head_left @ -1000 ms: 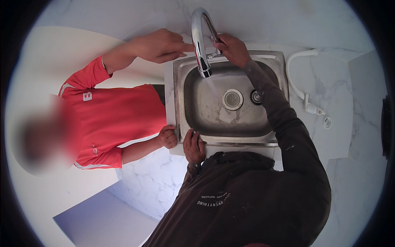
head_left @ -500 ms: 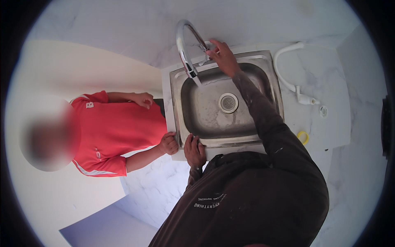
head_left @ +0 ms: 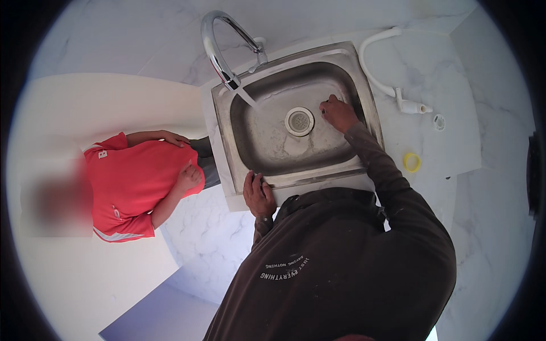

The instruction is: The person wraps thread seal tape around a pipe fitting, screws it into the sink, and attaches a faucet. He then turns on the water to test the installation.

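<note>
My right hand (head_left: 339,115) hovers over the right side of the steel sink (head_left: 372,122), its fingers curled in and no object showing in them. Near the drain strainer (head_left: 299,121), it is apart from the tap. At the sink's front edge rests my left hand (head_left: 259,196), fingers laid over the rim and slightly apart, holding nothing. A chrome gooseneck tap (head_left: 211,48) arches over the basin's far left corner, and a stream of water (head_left: 248,98) runs from its spout. The tap's small lever stands at its base.
Right of the sink, a white hose (head_left: 364,59) with a white spray handle (head_left: 410,107) lies on the marble-look counter (head_left: 449,85). Beside them are a small round white piece (head_left: 438,122) and a yellow ring (head_left: 412,162). A person in a red shirt (head_left: 142,184) stands at the left.
My right hand has left the tap's base and come back over the basin, its fingers curling. The other person's hand has let go of the counter's left edge. The water still runs.
</note>
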Available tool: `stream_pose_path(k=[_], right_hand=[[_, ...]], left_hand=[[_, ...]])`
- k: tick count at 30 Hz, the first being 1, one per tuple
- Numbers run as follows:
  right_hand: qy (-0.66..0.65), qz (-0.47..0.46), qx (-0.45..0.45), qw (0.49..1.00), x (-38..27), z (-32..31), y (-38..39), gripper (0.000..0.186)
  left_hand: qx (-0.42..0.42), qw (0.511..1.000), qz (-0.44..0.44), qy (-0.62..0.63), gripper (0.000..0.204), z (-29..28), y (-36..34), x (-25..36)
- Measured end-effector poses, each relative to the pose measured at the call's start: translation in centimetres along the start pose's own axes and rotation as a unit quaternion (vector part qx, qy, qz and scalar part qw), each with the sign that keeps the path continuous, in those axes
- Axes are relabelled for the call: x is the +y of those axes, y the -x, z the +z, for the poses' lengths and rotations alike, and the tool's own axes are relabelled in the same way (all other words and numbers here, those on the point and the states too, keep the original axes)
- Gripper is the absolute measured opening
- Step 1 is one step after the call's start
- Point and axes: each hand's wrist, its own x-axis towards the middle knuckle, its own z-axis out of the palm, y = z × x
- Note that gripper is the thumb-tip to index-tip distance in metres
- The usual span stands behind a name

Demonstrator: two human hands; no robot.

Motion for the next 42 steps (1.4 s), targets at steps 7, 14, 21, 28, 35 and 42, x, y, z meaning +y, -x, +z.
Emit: stream_pose_path(k=[7, 14, 21, 28, 35, 42], right_hand=[[0.089, 0.073, 0.013, 0.993, 1.2, 1.7, 0.8, 0.022], [0.175, 0.052, 0.053, 0.982, 1.9, 2.5, 0.6, 0.020], [0.265, 0.068, -0.015, 0.962, 1.0, 1.7, -1.3, 0.022], [-0.012, -0.086, 0.151, 0.985, -6.1, -3.2, -6.8, 0.021], [-0.175, -0.171, 0.183, 0.952, -12.8, -6.9, -11.7, 0.019], [-0.041, -0.255, 0.140, 0.956, -14.3, -6.8, -14.3, 0.020]], left_hand=[[0.014, 1.000, 0.018, 0.006, 0.034, 0.2, 0.0, 0.0], [0.010, 1.000, 0.011, 0.001, 0.033, 0.2, -0.2, 0.1], [0.013, 1.000, -0.001, 0.014, 0.032, 0.1, -0.1, 0.2], [0.017, 1.000, -0.010, 0.023, 0.032, 0.5, 0.3, 0.1], [0.024, 1.000, -0.017, 0.003, 0.034, 1.0, 0.7, -0.1], [0.040, 0.999, 0.000, 0.014, 0.035, 1.2, 0.7, -0.7]])
